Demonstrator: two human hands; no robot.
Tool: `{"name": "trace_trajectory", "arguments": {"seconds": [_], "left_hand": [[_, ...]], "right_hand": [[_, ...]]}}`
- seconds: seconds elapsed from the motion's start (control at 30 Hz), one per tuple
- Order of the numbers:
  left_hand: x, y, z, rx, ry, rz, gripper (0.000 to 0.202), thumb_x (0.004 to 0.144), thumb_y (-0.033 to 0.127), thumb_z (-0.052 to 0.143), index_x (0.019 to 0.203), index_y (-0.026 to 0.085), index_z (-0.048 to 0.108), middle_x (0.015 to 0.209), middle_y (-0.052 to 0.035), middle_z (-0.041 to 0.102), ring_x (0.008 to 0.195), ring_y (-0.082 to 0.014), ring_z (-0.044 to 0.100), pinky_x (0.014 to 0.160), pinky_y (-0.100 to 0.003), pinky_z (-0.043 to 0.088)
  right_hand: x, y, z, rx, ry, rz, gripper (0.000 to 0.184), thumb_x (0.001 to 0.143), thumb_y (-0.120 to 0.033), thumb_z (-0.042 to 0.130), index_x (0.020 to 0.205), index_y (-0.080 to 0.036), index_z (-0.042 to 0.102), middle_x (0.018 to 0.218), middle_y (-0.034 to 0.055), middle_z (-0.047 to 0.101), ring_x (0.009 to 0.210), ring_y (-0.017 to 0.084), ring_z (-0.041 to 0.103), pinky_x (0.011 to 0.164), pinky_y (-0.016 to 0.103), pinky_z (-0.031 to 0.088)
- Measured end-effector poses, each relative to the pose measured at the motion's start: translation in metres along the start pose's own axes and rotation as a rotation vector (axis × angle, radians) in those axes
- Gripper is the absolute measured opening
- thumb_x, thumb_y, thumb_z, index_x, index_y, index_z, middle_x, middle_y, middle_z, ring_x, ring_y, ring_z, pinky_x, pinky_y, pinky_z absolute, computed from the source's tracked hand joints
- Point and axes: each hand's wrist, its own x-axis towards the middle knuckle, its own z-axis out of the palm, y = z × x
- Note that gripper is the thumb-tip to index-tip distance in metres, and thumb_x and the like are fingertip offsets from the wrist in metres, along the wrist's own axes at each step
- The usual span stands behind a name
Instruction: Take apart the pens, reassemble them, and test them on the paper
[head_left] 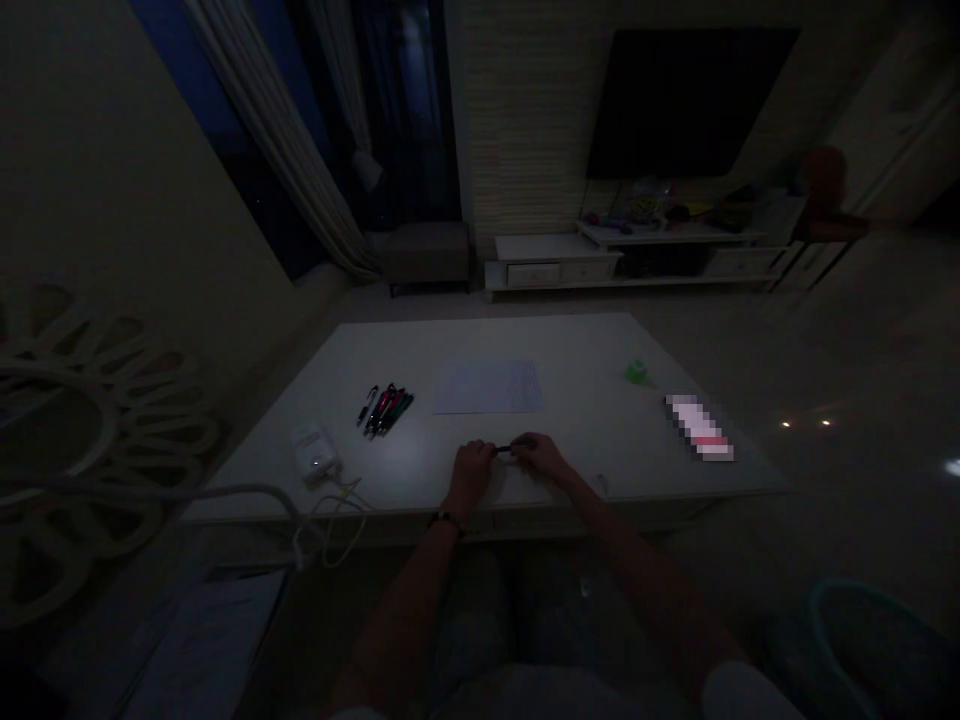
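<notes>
In a dim room, my left hand (472, 468) and my right hand (538, 455) rest on the near part of a white table (570, 340). Both are closed on the two ends of a thin dark pen (505, 449) held level between them. A sheet of paper (488, 387) lies just beyond the hands. To the left of it sits a bunch of several pens (386, 409).
A white charger box (315, 452) with a looping cable (334, 520) sits at the table's near left. A small green object (636, 371) and a blurred-out flat item (699, 426) lie at the right. A TV stand (630, 255) lines the far wall.
</notes>
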Motion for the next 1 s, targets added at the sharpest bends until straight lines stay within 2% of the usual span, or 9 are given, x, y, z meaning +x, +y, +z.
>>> {"name": "trace_trajectory", "arguments": {"seconds": [0.13,0.23,0.37,0.5,0.6,0.67,0.77,0.87,1.0], "left_hand": [[-0.001,0.000,0.001,0.006,0.011,0.013,0.015,0.090,0.019,0.041,0.091,0.019,0.055,0.087,-0.0053,0.057,0.084,-0.0181,0.050,0.074,-0.032,0.034],[0.000,0.000,0.002,0.006,0.004,0.012,0.014,0.089,0.018,0.041,0.091,0.019,0.055,0.087,-0.0052,0.057,0.084,-0.0181,0.050,0.073,-0.031,0.034],[0.001,-0.001,0.003,0.002,-0.003,0.013,0.014,0.090,0.019,0.041,0.090,0.019,0.056,0.086,-0.0054,0.057,0.083,-0.0181,0.050,0.073,-0.032,0.034],[0.000,0.000,0.002,0.006,0.016,0.013,0.016,0.090,0.019,0.039,0.090,0.019,0.055,0.086,-0.0050,0.057,0.082,-0.0182,0.049,0.073,-0.032,0.034],[-0.001,0.000,0.002,0.012,0.022,0.020,0.016,0.090,0.018,0.039,0.090,0.019,0.055,0.086,-0.0048,0.057,0.083,-0.0184,0.049,0.073,-0.032,0.034],[0.000,0.000,0.002,0.017,0.009,0.017,0.015,0.090,0.018,0.040,0.090,0.019,0.055,0.086,-0.0050,0.056,0.084,-0.0185,0.049,0.074,-0.032,0.034],[0.000,0.000,0.001,0.013,-0.003,0.005,0.014,0.089,0.018,0.041,0.092,0.020,0.055,0.088,-0.0053,0.057,0.084,-0.0183,0.049,0.074,-0.032,0.034],[0.000,0.001,0.000,-0.002,-0.004,0.005,0.014,0.089,0.018,0.041,0.093,0.020,0.055,0.088,-0.0051,0.057,0.084,-0.0180,0.049,0.074,-0.032,0.034],[0.000,0.001,-0.001,-0.003,0.019,0.000,0.014,0.090,0.019,0.040,0.092,0.020,0.054,0.086,-0.0049,0.056,0.084,-0.0181,0.049,0.074,-0.032,0.034]], "right_hand": [[-0.003,0.000,0.000,-0.059,0.010,0.022,0.042,0.072,-0.053,0.057,0.064,-0.013,0.061,0.053,0.0037,0.061,0.043,0.011,0.054,0.042,0.020,0.040],[-0.003,0.002,0.001,-0.018,0.019,-0.030,0.035,0.067,-0.048,0.063,0.075,-0.013,0.063,0.061,0.0027,0.064,0.047,0.010,0.055,0.044,0.020,0.041],[-0.001,0.004,0.001,-0.028,-0.002,0.020,0.039,0.074,-0.051,0.055,0.068,-0.012,0.061,0.057,0.0048,0.063,0.042,0.010,0.053,0.041,0.021,0.040],[0.000,0.002,0.000,-0.030,0.052,-0.061,0.032,0.066,-0.041,0.067,0.081,-0.014,0.063,0.072,0.0056,0.068,0.052,0.011,0.059,0.048,0.021,0.044],[-0.001,-0.002,0.002,-0.028,0.035,-0.013,0.035,0.073,-0.048,0.058,0.074,-0.014,0.063,0.067,0.0068,0.068,0.051,0.013,0.060,0.048,0.023,0.045],[-0.001,-0.004,0.003,-0.056,0.039,-0.015,0.036,0.073,-0.048,0.058,0.068,-0.013,0.062,0.063,0.0066,0.066,0.053,0.014,0.061,0.049,0.023,0.046],[-0.001,-0.006,0.005,-0.027,0.044,-0.036,0.031,0.069,-0.044,0.063,0.077,-0.014,0.064,0.069,0.0061,0.068,0.058,0.014,0.063,0.052,0.022,0.047],[-0.001,-0.007,0.004,-0.042,0.008,-0.001,0.034,0.075,-0.047,0.056,0.072,-0.013,0.063,0.065,0.0068,0.067,0.053,0.014,0.061,0.049,0.022,0.046],[0.002,-0.006,0.003,-0.055,0.028,-0.050,0.032,0.070,-0.045,0.062,0.077,-0.014,0.064,0.072,0.0064,0.068,0.054,0.013,0.060,0.049,0.021,0.046]]}}
